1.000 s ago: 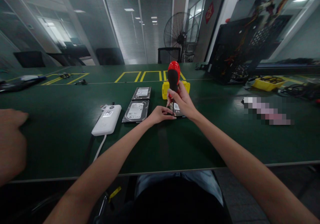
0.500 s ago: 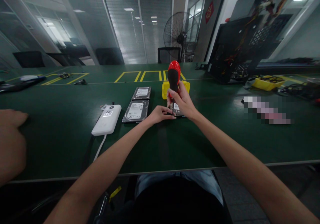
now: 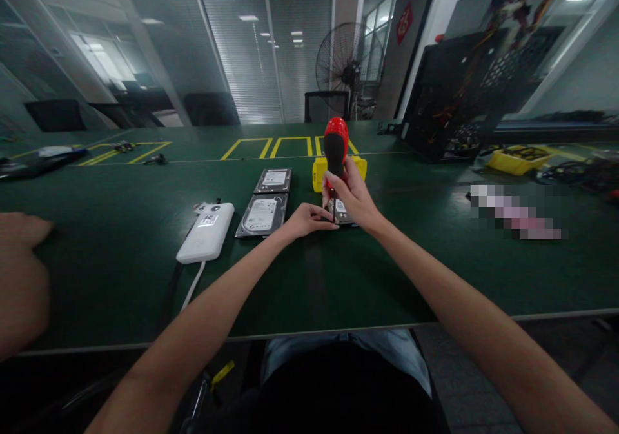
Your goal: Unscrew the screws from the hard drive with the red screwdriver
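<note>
My right hand [image 3: 354, 195] is wrapped round a red and black electric screwdriver [image 3: 337, 145], held upright with its thin shaft pointing down. Its tip meets the near left part of a hard drive [image 3: 341, 211] on the table, mostly covered by my hands. My left hand [image 3: 309, 220] is closed at that drive's near left corner, with fingertips and thumb either side of the shaft's tip. Just behind stands a yellow box [image 3: 319, 175]. Left of my hands, two more hard drives lie label up, a nearer one [image 3: 262, 215] and a farther one [image 3: 274, 180].
A white power bank [image 3: 206, 234] with a cable lies at left. Another person's arm [image 3: 22, 273] rests on the table's left side. On the right are a black computer case [image 3: 449, 105], a yellow tray [image 3: 517, 161], cables [image 3: 575, 173] and a blurred-out item [image 3: 515, 211].
Hardly anything differs. Both hands, the screwdriver and the hard drives keep their places; the whole view has shifted very slightly.
</note>
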The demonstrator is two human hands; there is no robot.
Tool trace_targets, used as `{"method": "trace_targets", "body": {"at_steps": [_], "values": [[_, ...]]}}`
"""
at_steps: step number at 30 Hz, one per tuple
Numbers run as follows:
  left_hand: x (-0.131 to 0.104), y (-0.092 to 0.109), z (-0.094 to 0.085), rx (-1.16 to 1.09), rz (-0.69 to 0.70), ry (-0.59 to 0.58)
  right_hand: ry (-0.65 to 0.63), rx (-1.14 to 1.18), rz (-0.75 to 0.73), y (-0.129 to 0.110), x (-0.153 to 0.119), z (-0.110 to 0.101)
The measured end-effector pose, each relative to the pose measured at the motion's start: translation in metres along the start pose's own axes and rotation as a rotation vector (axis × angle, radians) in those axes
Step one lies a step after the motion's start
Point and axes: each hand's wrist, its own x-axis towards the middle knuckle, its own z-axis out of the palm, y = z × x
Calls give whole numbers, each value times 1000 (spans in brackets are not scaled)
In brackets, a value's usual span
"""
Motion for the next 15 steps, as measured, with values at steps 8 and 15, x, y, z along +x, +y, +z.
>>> {"method": "trace_targets", "body": {"at_steps": [8,15], "values": [[-1,0,0,-22,19,-11,-3,5,-7,2,0,-1],[-1,2,0,-43,16,-23,0,7,-20,1,0,0]]}}
